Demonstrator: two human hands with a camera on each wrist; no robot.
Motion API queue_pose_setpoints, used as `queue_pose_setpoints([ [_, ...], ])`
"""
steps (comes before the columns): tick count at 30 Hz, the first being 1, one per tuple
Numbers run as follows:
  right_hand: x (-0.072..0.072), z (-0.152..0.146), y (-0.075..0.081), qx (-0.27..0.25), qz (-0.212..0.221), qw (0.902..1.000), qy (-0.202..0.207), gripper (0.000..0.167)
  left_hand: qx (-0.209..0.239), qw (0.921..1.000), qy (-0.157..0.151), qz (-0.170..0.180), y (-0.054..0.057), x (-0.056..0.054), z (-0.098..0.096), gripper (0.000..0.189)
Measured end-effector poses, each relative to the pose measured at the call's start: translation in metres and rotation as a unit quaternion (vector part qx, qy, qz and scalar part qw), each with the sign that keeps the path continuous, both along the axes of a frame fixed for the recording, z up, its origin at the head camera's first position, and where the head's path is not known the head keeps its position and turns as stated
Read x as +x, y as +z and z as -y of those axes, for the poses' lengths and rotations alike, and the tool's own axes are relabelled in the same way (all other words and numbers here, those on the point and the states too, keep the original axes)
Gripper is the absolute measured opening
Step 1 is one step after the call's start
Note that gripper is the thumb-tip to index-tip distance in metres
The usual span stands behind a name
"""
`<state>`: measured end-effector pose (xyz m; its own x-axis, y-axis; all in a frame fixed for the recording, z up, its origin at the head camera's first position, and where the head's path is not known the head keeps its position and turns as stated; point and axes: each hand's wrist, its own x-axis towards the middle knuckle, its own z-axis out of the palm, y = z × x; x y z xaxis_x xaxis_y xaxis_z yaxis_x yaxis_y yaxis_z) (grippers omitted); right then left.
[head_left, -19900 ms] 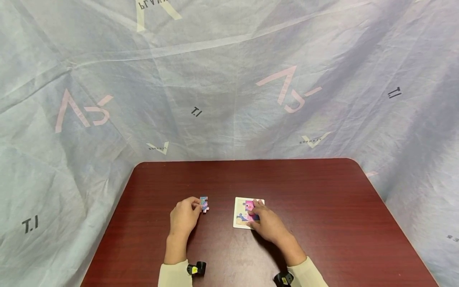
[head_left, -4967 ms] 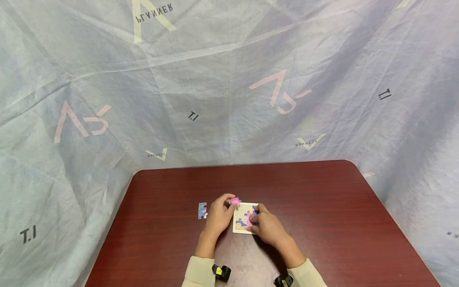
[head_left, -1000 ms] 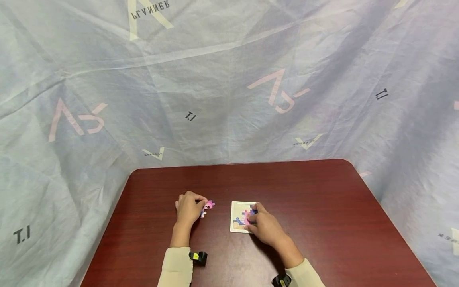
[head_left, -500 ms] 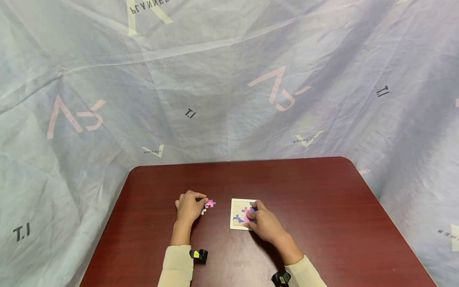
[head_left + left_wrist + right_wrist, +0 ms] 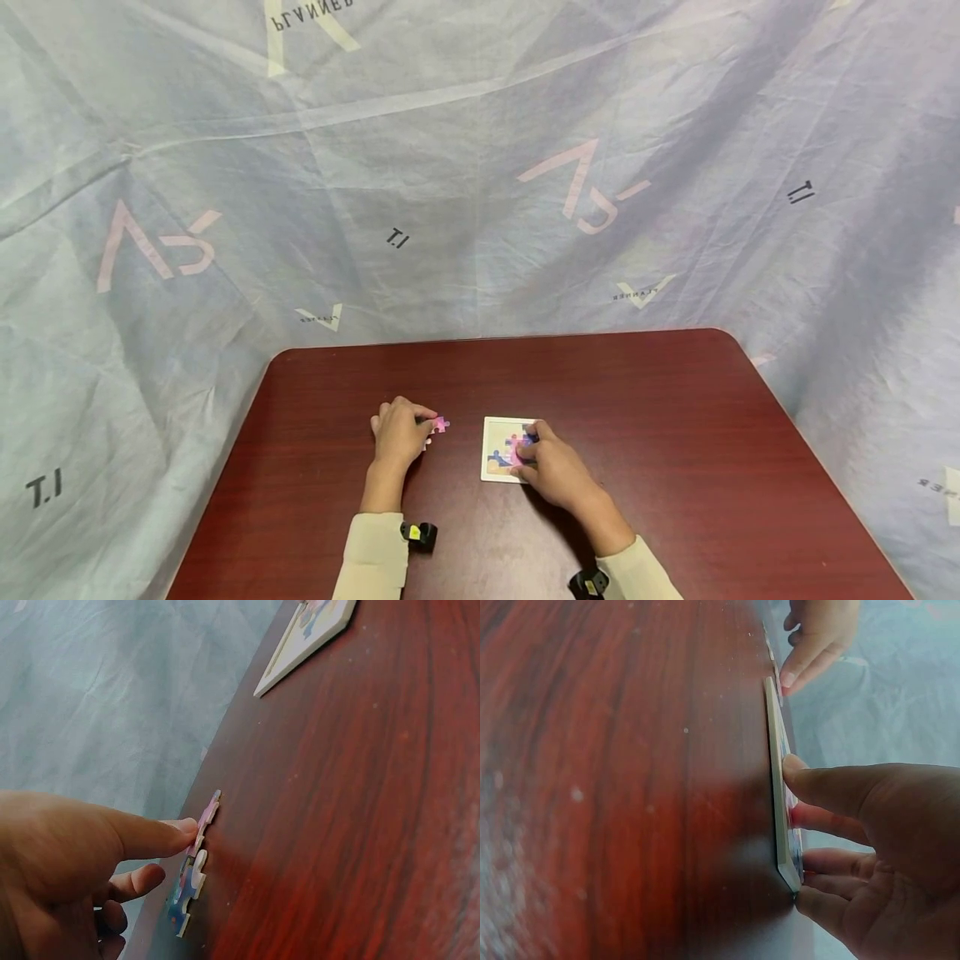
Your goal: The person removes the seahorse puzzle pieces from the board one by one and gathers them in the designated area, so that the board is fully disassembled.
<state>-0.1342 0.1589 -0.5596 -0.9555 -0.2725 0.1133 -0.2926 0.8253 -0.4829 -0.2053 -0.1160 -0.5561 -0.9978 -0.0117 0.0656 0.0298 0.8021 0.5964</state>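
My left hand (image 5: 399, 431) is at the left of the table, thumb and forefinger pinching a pink jigsaw piece (image 5: 441, 425). In the left wrist view the thumb lies on this pink piece (image 5: 207, 816), right against a blue jigsaw piece (image 5: 189, 889) that lies flat. My right hand (image 5: 557, 465) grips the right side of a pale square puzzle tray (image 5: 491, 429), its fingers reaching over the top. Pink and blue pieces (image 5: 514, 450) fill the tray's lower and right parts; the hand hides some of them. The upper left shows bare backing.
A dark red wooden table (image 5: 637, 392) bears everything. Hanging printed grey cloth (image 5: 450, 167) stands behind and along both sides. Black wrist cameras (image 5: 420, 536) sit at both cuffs.
Five seconds ago my left hand held a pink piece at the tray's upper left corner; it has since moved left beside the loose pieces. My right hand stays on the tray.
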Motion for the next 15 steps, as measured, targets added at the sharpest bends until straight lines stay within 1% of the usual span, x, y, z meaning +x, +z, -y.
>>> queue_pose_setpoints([
  [8,0.0008,-0.0003,-0.0005,-0.003,0.0,1.0,-0.001,0.018,-0.023,0.9997,-0.006,-0.008,-0.0009,-0.0005,0.0014,0.014],
  [15,0.0028,-0.0002,0.0017,-0.005,-0.003,1.0,-0.001,0.02,-0.029,0.9994,-0.015,-0.014,-0.0019,-0.0015,0.0021,0.012],
])
